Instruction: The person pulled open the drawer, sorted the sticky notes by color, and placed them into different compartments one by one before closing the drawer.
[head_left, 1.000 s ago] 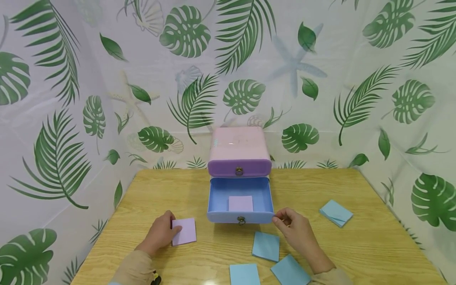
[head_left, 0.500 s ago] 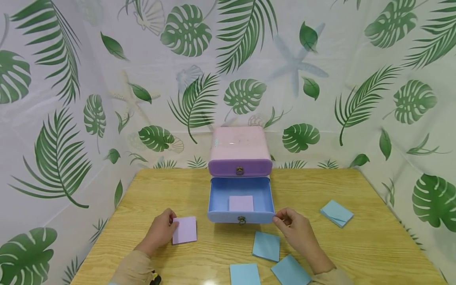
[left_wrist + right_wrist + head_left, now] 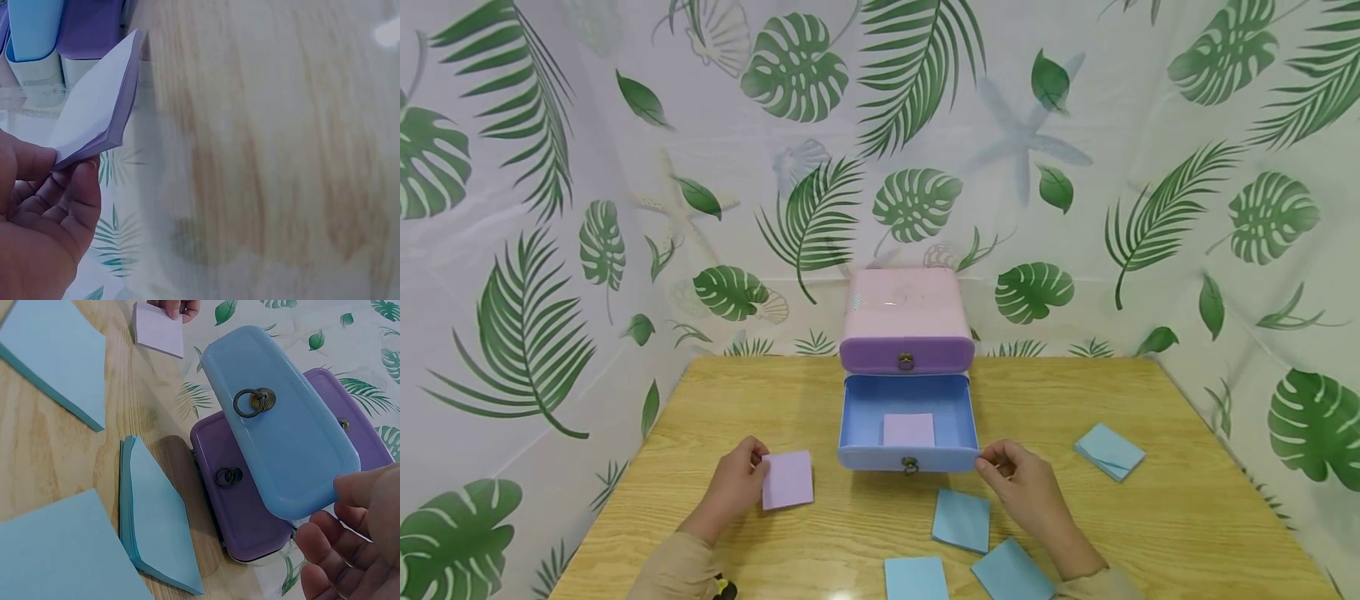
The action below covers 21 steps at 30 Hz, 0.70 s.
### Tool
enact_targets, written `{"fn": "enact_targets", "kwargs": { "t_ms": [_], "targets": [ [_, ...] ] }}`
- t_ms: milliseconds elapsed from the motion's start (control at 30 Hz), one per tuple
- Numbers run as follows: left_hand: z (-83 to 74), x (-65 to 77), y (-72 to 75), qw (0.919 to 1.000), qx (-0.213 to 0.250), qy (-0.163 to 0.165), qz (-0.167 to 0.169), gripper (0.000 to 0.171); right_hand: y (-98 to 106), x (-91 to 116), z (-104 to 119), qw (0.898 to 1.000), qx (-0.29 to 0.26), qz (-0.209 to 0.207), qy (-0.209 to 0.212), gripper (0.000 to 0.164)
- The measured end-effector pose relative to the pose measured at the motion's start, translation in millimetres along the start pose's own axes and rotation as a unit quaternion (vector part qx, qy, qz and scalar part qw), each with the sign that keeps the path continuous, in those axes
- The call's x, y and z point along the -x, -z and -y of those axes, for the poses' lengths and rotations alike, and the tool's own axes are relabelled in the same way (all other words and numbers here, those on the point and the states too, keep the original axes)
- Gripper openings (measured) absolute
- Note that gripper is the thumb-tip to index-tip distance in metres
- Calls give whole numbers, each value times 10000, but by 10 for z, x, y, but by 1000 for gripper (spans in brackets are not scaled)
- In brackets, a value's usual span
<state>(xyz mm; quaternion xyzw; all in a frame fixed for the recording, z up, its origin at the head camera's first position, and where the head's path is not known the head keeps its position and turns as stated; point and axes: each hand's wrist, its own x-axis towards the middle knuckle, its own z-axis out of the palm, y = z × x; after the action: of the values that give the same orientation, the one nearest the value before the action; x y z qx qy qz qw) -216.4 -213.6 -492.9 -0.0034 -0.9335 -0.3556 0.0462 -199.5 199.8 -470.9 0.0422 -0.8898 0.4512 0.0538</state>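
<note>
My left hand (image 3: 732,487) pinches a lilac sticky note pad (image 3: 787,480) by its left edge, thumb on top and fingers below. In the left wrist view the pad (image 3: 100,100) is tilted up off the table. A blue drawer (image 3: 865,458) stands pulled out of a small chest (image 3: 906,304) with a pink top. Another lilac pad (image 3: 908,429) lies inside that drawer. My right hand (image 3: 1026,487) pinches the drawer's right front corner. In the right wrist view its thumb is on the drawer front (image 3: 275,437), the other fingers curled beneath.
Several blue sticky note pads lie on the wooden table (image 3: 760,400): one pad (image 3: 961,520) before the drawer, others nearer me, and one (image 3: 1109,451) at the right. Purple drawers with ring pulls sit above (image 3: 872,354) and below (image 3: 250,519) the blue one. A leaf-patterned sheet (image 3: 925,125) hangs behind.
The left hand has raised the lilac pad slightly, from lying on the table to tilted up. The right hand and the blue drawer have stayed put.
</note>
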Motion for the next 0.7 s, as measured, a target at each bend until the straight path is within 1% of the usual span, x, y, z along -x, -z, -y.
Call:
{"fn": "enact_targets", "kwargs": {
  "t_ms": [233,433,700],
  "targets": [
    [-51,-8,98,9994,303,-73,-137,7,0,1,6,10000,-54,-4,29,12],
    [-107,-50,171,9977,473,-289,-379,7,-5,0,1,10000,-29,-36,47,12],
    [-267,-94,320,9952,901,-219,-310,4,-1,6,16,10000,-39,-27,26,11]
  ]
}}
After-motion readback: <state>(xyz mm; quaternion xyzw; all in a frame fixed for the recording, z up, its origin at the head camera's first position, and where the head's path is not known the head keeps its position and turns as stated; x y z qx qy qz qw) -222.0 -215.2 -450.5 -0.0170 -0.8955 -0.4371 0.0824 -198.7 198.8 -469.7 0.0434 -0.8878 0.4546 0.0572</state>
